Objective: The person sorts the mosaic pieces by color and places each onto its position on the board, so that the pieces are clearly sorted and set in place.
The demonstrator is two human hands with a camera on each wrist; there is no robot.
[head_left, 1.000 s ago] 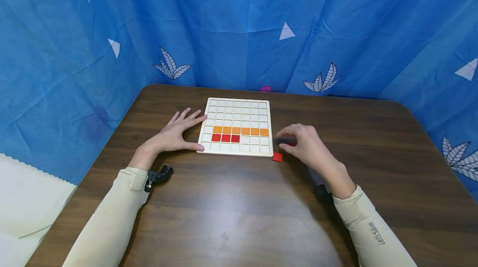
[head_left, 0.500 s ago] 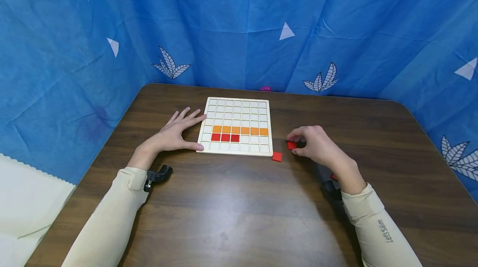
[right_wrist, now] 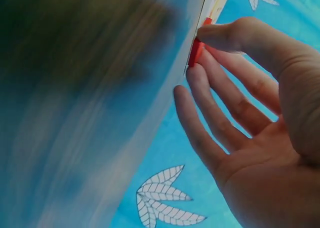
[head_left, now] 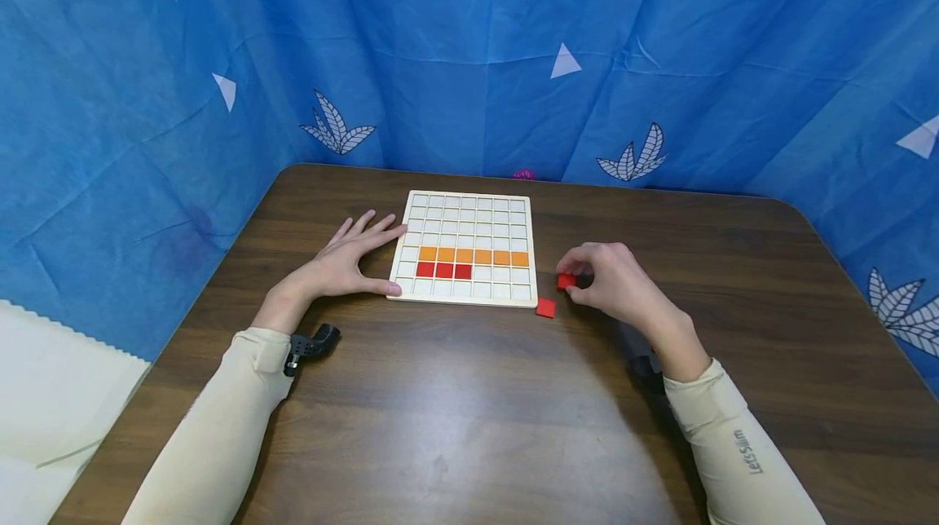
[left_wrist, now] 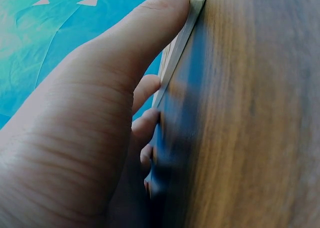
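A pale wooden grid board (head_left: 506, 291) lies on the table, with several orange tiles (head_left: 464, 255) in one row and three red tiles (head_left: 443, 271) in the row nearer me. My left hand (head_left: 345, 264) spreads along its left side, thumb at the near corner and index fingertip on the edge. To the right of the board, my right hand (head_left: 623, 284) pinches a red tile (head_left: 566, 281) between thumb and fingers; the right wrist view shows this red tile (right_wrist: 196, 49) on edge at the fingertips. Another loose red tile (head_left: 545, 308) lies by the board's near right corner.
The dark brown wooden table (head_left: 440, 394) runs back to a blue patterned curtain (head_left: 469, 60). A black wrist mount (head_left: 311, 346) sits on my left wrist, close to the tabletop. White cloth (head_left: 59, 394) hangs beyond the table's left edge.
My right hand first moved right, away from the board, then slightly back left with the red tile at its fingertips. A red tile seen beside that wrist is now hidden. The left hand stayed put.
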